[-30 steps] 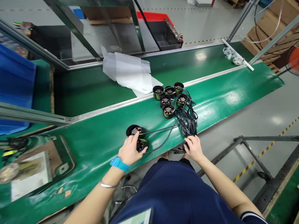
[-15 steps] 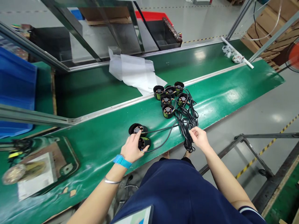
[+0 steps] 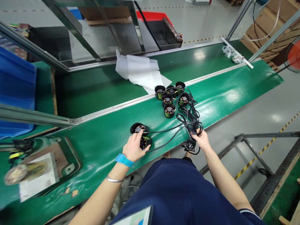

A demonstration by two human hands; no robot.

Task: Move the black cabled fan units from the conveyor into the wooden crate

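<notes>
My left hand (image 3: 133,146) is wrapped round a black round housing (image 3: 145,142) with green marks on its side. Its fingertips also reach a second black housing (image 3: 136,127) lying just behind. From these two, black cables run right to a looped cable bundle (image 3: 187,122) at the bench's front edge. My right hand (image 3: 202,139) grips part of that bundle, and loops hang below the edge. Several more black housings (image 3: 169,111), with small round boards and copper-coloured parts inside, stand together behind the bundle.
White paper sheets (image 3: 140,70) lie on the green belt (image 3: 182,64) beyond a metal rail. At left are a blue bin (image 3: 16,90) and a board with a white sheet (image 3: 38,178). A white tube (image 3: 237,52) rests at the far right; a metal frame (image 3: 255,153) stands on the floor.
My right hand has moved slightly right and closed on the cables, shifting the bundle's lower loops. The white paper has moved right along the belt. My left hand stays at the same housings.
</notes>
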